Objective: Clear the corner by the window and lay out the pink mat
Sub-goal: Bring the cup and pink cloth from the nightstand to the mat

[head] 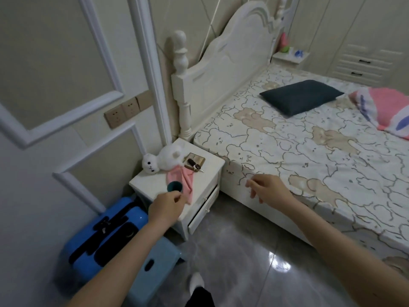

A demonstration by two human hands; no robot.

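My left hand grips a teal cup at the front edge of the white nightstand. The cup stands on or just above a pink cloth that drapes over the nightstand's front. A white plush toy lies behind it, beside a gold box with a dark item and keys on top. My right hand hovers open, fingers spread, in front of the bed's side, holding nothing.
A blue suitcase leans against the wall left of the nightstand, with a light blue stool in front of it. The nightstand drawer is ajar. The bed carries a dark pillow and a pink pillow. My foot stands on grey tile.
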